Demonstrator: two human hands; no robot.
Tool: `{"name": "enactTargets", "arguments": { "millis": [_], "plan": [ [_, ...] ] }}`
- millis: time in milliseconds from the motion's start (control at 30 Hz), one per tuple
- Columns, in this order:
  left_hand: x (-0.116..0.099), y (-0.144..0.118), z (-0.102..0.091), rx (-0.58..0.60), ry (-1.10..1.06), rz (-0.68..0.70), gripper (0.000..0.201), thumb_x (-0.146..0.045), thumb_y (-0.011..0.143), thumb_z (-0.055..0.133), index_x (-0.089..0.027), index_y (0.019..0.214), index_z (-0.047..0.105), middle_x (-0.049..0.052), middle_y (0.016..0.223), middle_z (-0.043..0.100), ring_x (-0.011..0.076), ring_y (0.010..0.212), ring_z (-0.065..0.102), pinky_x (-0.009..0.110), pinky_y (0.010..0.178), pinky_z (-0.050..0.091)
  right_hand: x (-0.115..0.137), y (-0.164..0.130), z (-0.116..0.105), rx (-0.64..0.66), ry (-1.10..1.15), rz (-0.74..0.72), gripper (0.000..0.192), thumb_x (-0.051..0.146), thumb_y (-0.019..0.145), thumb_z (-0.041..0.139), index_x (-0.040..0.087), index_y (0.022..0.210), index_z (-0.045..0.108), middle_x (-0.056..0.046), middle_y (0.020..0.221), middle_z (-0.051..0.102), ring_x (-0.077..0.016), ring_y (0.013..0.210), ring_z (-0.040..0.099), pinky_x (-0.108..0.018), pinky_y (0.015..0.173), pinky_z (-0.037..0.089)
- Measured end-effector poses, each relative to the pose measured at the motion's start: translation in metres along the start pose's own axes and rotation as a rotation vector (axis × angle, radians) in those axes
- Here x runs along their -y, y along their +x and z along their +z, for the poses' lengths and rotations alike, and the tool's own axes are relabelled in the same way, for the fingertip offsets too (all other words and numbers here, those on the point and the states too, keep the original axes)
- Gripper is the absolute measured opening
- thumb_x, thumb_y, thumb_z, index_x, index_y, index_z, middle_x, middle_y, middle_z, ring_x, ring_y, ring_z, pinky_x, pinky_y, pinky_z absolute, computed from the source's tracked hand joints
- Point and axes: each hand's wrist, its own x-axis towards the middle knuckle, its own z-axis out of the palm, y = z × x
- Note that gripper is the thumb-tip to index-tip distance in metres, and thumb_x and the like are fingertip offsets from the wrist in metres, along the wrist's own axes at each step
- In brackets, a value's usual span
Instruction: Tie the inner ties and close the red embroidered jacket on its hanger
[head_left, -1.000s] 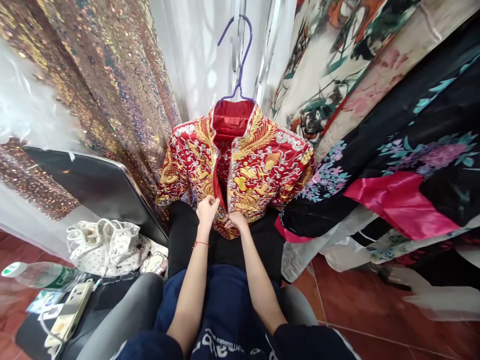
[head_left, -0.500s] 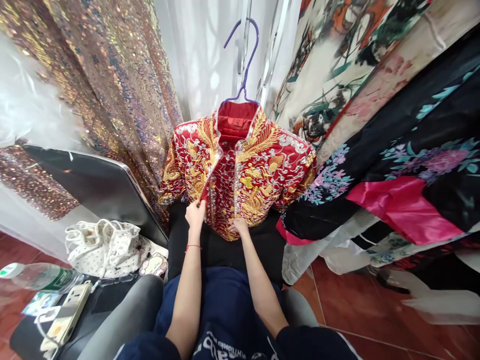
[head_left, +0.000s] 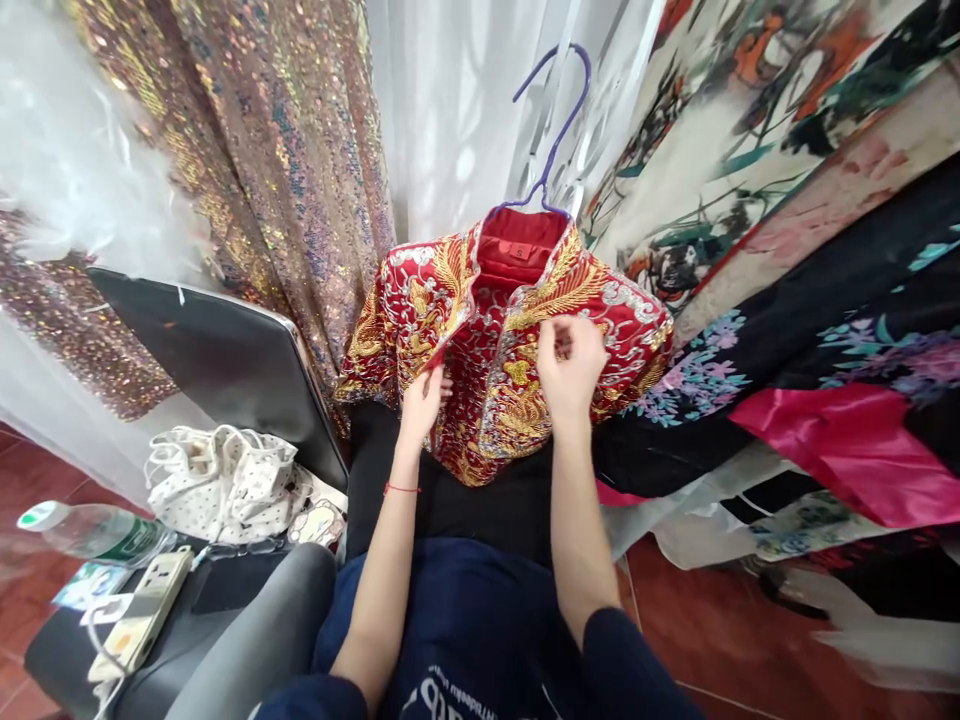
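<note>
A red jacket (head_left: pixel 630 315) with gold and silver embroidery hangs on a purple hanger (head_left: pixel 559 130) straight in front of me. Its front is partly open and shows the red lining. My left hand (head_left: pixel 424 395) pinches the left front edge near the middle of the opening. My right hand (head_left: pixel 571 365) is raised over the right front panel, fingers curled against the embroidery; whether it grips the cloth I cannot tell. A red thread sits on my left wrist.
A sequinned gold fabric (head_left: pixel 285 170) hangs at the left, printed floral garments (head_left: pixel 810 300) at the right. A dark case (head_left: pixel 225 360), a white spotted bag (head_left: pixel 225 480), a water bottle (head_left: pixel 97 532) and a power strip (head_left: pixel 142 610) lie at the lower left. Red tiles (head_left: pixel 750 630) cover the floor.
My right hand has risen from the jacket's hem to the right front panel. My left hand has moved slightly up along the left edge. The view has shifted left, so the jacket appears further right.
</note>
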Motion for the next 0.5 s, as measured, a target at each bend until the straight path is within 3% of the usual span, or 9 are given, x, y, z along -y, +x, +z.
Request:
{"name": "enactTargets", "arguments": {
  "millis": [100,200,300,367,500],
  "plan": [
    [-0.035,0.010,0.002,-0.047,-0.074,0.195,0.052,-0.046,0.095,0.053,-0.018,0.139,0.054,0.014,0.139,0.063,0.0218,0.119,0.066,0.027,0.079,0.059,0.010,0.040,-0.002,-0.128,-0.242,-0.146,0.033,0.050,0.092,0.051,0.020,0.104,0.060,-0.015,0.109,0.059,-0.0322,0.109,0.054,-0.055,0.097,0.042],
    [-0.069,0.016,0.004,-0.036,-0.020,0.380,0.056,-0.050,0.094,0.056,-0.017,0.140,0.053,0.014,0.144,0.059,0.0240,0.122,0.065,0.032,0.092,0.058,0.023,0.063,0.008,-0.078,-0.320,-0.167,0.058,0.063,0.086,0.055,0.018,0.122,0.053,-0.022,0.127,0.049,-0.0409,0.126,0.043,-0.067,0.102,0.033],
    [-0.093,0.017,0.003,-0.068,0.077,0.474,0.062,-0.053,0.096,0.052,-0.017,0.145,0.047,0.015,0.142,0.060,0.0243,0.126,0.063,0.036,0.108,0.051,0.032,0.072,0.020,-0.029,-0.340,-0.163,0.071,0.065,0.085,0.055,0.013,0.133,0.045,-0.027,0.136,0.045,-0.0438,0.131,0.038,-0.070,0.105,0.026],
    [-0.103,0.019,-0.001,-0.132,0.145,0.481,0.065,-0.055,0.096,0.050,-0.014,0.146,0.046,0.017,0.140,0.062,0.0265,0.130,0.060,0.039,0.115,0.044,0.032,0.075,0.024,-0.021,-0.363,-0.129,0.069,0.061,0.085,0.054,0.011,0.132,0.046,-0.026,0.131,0.050,-0.0421,0.125,0.043,-0.068,0.105,0.027],
    [-0.119,0.037,-0.015,-0.297,0.264,0.468,0.074,-0.061,0.095,0.046,-0.007,0.146,0.042,0.025,0.147,0.052,0.0326,0.140,0.049,0.043,0.120,0.035,0.026,0.082,0.017,0.023,-0.415,-0.098,0.040,0.037,0.087,0.047,0.013,0.118,0.053,-0.021,0.116,0.061,-0.0367,0.112,0.053,-0.061,0.100,0.034]
  ]
}}
